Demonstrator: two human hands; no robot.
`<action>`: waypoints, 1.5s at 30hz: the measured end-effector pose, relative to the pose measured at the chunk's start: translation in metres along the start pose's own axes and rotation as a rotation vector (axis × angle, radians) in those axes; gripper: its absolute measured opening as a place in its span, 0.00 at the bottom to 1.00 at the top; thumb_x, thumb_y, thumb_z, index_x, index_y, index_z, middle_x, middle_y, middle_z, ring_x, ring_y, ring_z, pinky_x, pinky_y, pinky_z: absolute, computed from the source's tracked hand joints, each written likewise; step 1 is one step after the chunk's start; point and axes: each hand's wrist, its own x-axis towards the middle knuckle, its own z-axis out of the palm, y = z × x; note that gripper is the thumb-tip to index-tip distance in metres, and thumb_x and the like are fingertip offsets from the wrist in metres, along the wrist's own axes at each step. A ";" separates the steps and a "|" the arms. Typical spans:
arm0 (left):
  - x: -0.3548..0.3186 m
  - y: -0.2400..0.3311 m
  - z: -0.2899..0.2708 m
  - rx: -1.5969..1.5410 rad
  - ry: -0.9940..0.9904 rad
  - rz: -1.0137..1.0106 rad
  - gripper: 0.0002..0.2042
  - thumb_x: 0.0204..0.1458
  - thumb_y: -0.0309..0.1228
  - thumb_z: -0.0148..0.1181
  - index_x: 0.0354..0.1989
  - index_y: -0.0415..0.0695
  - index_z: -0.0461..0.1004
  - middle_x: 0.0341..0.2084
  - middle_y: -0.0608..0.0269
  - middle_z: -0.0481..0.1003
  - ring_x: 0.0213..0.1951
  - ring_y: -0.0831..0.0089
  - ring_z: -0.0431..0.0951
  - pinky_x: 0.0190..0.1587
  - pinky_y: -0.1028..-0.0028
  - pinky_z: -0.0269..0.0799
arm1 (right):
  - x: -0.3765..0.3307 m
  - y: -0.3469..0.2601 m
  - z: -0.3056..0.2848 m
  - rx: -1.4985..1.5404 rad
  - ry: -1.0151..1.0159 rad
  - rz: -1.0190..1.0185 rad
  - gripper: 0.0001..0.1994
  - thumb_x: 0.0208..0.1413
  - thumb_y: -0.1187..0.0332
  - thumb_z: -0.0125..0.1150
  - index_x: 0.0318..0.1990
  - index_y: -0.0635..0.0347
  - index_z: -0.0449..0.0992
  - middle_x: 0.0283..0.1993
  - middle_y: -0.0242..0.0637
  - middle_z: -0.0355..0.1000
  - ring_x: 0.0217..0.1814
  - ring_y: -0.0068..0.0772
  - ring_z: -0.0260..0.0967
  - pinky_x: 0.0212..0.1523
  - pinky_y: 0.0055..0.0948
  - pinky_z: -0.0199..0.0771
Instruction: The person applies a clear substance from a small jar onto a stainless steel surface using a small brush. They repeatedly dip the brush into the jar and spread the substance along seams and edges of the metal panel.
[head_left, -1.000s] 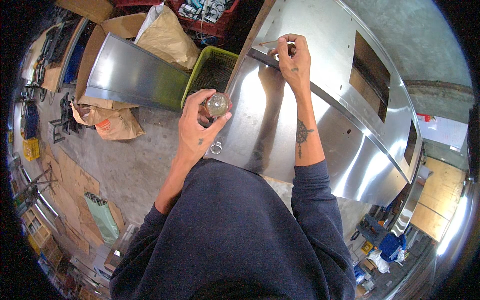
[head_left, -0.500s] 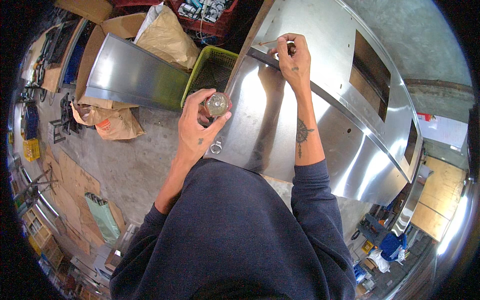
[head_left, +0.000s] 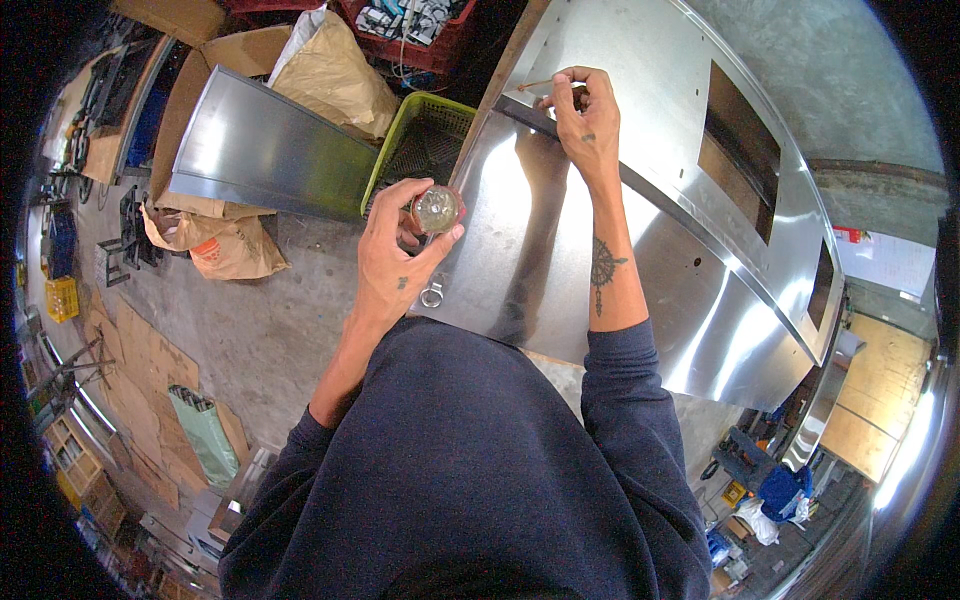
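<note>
A jar [head_left: 437, 210] is being clasped round its sides in the left hand [head_left: 388, 245], likely for steadiness; a stick [head_left: 533, 86] is being pinched in the right hand [head_left: 589, 128].

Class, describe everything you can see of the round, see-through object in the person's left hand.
The round, see-through object looks like glass or clear plastic, with a small bright spot near its middle and a reddish right edge. The left hand grips it between thumb and fingers, near the shiny metal panel. Whether it holds anything is unclear.
</note>
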 end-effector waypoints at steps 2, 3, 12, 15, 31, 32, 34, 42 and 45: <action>0.000 0.000 -0.001 -0.003 -0.003 -0.001 0.32 0.55 0.30 0.81 0.69 0.47 0.75 0.65 0.55 0.75 0.49 0.69 0.82 0.41 0.71 0.81 | 0.000 0.002 0.000 -0.003 0.001 0.000 0.13 0.75 0.64 0.64 0.48 0.68 0.79 0.48 0.43 0.75 0.38 0.32 0.82 0.40 0.33 0.81; 0.000 0.001 -0.001 -0.005 -0.005 -0.001 0.32 0.55 0.30 0.81 0.69 0.47 0.75 0.65 0.55 0.75 0.49 0.69 0.82 0.41 0.71 0.81 | 0.000 0.002 0.000 -0.004 0.002 0.001 0.13 0.75 0.64 0.64 0.48 0.68 0.79 0.48 0.43 0.75 0.38 0.32 0.82 0.40 0.33 0.81; -0.001 0.002 -0.002 -0.002 -0.011 0.000 0.32 0.55 0.29 0.81 0.69 0.47 0.74 0.65 0.55 0.75 0.50 0.67 0.82 0.42 0.71 0.81 | 0.000 -0.002 -0.001 0.010 -0.006 0.034 0.12 0.75 0.64 0.64 0.48 0.68 0.78 0.47 0.43 0.76 0.37 0.31 0.83 0.40 0.32 0.81; -0.001 0.001 -0.001 -0.009 -0.008 0.003 0.32 0.55 0.29 0.81 0.69 0.47 0.75 0.65 0.55 0.75 0.51 0.67 0.82 0.42 0.71 0.81 | 0.000 -0.001 0.000 0.043 0.007 0.047 0.12 0.75 0.64 0.64 0.49 0.67 0.78 0.46 0.42 0.77 0.37 0.30 0.83 0.39 0.32 0.81; 0.018 0.017 -0.002 -0.026 0.030 0.016 0.32 0.53 0.25 0.81 0.67 0.46 0.74 0.64 0.59 0.77 0.50 0.69 0.84 0.47 0.72 0.80 | -0.085 -0.105 -0.001 -0.003 -0.210 -0.208 0.07 0.64 0.73 0.73 0.47 0.60 0.82 0.51 0.41 0.73 0.40 0.33 0.76 0.36 0.33 0.80; 0.020 0.019 -0.002 -0.021 0.032 0.038 0.32 0.52 0.24 0.80 0.67 0.46 0.75 0.64 0.59 0.77 0.50 0.69 0.84 0.47 0.72 0.80 | -0.089 -0.107 0.001 -0.060 -0.221 -0.231 0.08 0.63 0.73 0.73 0.47 0.59 0.82 0.51 0.42 0.72 0.40 0.36 0.77 0.36 0.34 0.81; 0.023 0.022 -0.002 -0.016 0.032 0.086 0.32 0.52 0.23 0.79 0.67 0.46 0.75 0.64 0.59 0.77 0.50 0.69 0.84 0.47 0.71 0.80 | -0.094 -0.109 0.005 -0.179 -0.238 -0.277 0.09 0.62 0.73 0.74 0.47 0.57 0.82 0.51 0.43 0.71 0.41 0.41 0.79 0.37 0.37 0.83; 0.028 0.029 0.001 -0.001 0.009 0.094 0.32 0.50 0.19 0.75 0.66 0.48 0.75 0.64 0.60 0.77 0.51 0.68 0.82 0.44 0.72 0.79 | -0.099 -0.105 0.009 -0.185 -0.185 -0.265 0.12 0.60 0.72 0.76 0.49 0.57 0.82 0.50 0.45 0.70 0.40 0.45 0.79 0.36 0.40 0.85; 0.029 0.029 0.002 -0.015 0.012 0.099 0.32 0.50 0.20 0.76 0.66 0.49 0.75 0.63 0.61 0.77 0.52 0.67 0.83 0.42 0.72 0.79 | -0.099 -0.105 0.008 -0.181 -0.210 -0.215 0.11 0.61 0.72 0.76 0.49 0.58 0.82 0.51 0.46 0.70 0.41 0.45 0.79 0.38 0.40 0.84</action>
